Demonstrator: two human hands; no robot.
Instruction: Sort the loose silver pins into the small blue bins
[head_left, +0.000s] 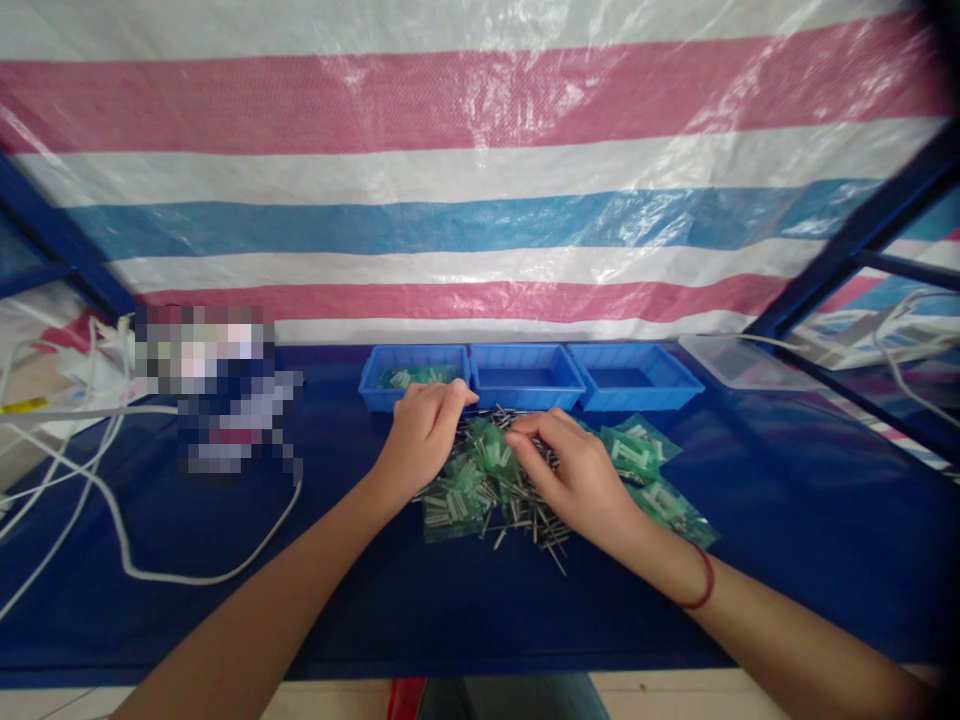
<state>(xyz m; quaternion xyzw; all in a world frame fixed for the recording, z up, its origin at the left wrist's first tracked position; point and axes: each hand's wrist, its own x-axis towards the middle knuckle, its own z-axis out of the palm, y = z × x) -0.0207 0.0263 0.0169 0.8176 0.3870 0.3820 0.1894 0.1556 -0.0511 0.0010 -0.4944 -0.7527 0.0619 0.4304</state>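
My right hand (576, 468) is closed in a pinch at the edge of a green plastic bag (491, 448), over a pile of loose metal pins or nails (532, 510). My left hand (424, 430) is above the pile's left side, in front of the left blue bin (375, 385); its fingers curl inward, and whatever they may hold is hidden. More green bags with pale, rod-like pieces inside lie around the pile: one bag (452, 508) at the near left, another bag (636, 450) and a third bag (671, 510) beyond my right wrist.
Left bin contains green bags. To its right stand a middle blue bin (525, 380) and a right blue bin (637, 380). A clear plastic lid or tray (739, 365) lies at the back right. White cables (187, 578) loop over the blue table's left side, beside a blurred-out area.
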